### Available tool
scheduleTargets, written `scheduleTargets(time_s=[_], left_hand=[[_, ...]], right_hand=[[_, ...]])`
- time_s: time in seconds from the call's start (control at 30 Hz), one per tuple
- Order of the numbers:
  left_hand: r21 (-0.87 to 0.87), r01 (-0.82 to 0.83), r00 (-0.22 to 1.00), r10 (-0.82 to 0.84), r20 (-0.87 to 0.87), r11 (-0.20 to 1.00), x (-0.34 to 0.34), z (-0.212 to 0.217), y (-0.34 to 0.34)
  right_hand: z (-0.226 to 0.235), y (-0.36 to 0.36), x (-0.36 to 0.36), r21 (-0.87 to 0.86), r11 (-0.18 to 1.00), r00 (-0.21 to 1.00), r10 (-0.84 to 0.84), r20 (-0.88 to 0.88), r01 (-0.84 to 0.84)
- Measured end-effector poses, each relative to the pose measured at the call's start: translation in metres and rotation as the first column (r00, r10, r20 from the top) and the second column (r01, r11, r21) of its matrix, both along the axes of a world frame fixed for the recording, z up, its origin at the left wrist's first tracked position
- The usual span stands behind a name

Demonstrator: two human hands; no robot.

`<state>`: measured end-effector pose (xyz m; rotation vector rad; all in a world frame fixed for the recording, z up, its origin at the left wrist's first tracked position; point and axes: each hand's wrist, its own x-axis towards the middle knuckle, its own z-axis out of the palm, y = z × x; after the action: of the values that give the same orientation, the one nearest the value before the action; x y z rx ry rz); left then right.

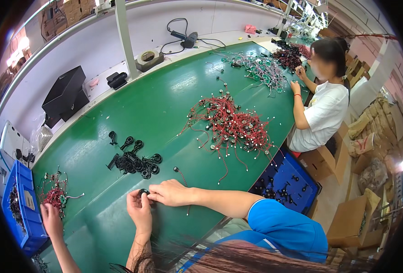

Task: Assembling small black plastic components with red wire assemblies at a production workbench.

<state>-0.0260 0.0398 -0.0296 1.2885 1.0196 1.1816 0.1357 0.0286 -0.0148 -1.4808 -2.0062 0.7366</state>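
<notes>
My left hand and my right hand meet low in the middle of the head view, over the green table. Between their fingertips they pinch a small black plastic part, mostly covered by the fingers. A red twisted wire with a small round end piece runs under my right wrist. Just beyond my hands lies a loose pile of black ring-ended plastic parts. Farther right spreads a big tangle of red wires with small round components.
At the far left, another person's hand is beside a small red wire heap and a blue bin. A co-worker sits at the right edge. A blue crate stands below it. A corded tool lies along the back.
</notes>
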Motion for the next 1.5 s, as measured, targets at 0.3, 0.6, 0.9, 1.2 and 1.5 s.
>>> scheduleTargets(time_s=[0.3,0.6,0.9,1.2,1.5], left_hand=[[-0.069,0.024,0.998,-0.019,0.064,0.997,-0.002,0.008,-0.007],[-0.068,0.266,0.954,-0.253,0.158,0.961,0.013,-0.004,-0.025],[-0.084,0.203,0.978,-0.198,0.060,0.976,0.012,-0.005,-0.026],[0.274,0.094,0.951,-0.005,-0.308,0.957,0.025,-0.008,-0.012],[0.720,0.089,0.599,0.541,-0.591,0.688,0.040,-0.014,0.040]], right_hand=[[-0.008,0.011,0.009,0.345,0.937,0.998,-0.053,-0.023,0.058],[0.037,-0.058,0.036,-0.037,0.996,0.989,-0.082,-0.127,0.078],[0.091,-0.212,0.140,-0.055,0.782,0.771,-0.595,0.229,0.620],[0.063,-0.204,0.152,0.419,0.718,0.601,-0.695,0.394,0.556],[0.041,-0.063,0.078,0.241,0.864,0.874,-0.475,0.100,0.442]])
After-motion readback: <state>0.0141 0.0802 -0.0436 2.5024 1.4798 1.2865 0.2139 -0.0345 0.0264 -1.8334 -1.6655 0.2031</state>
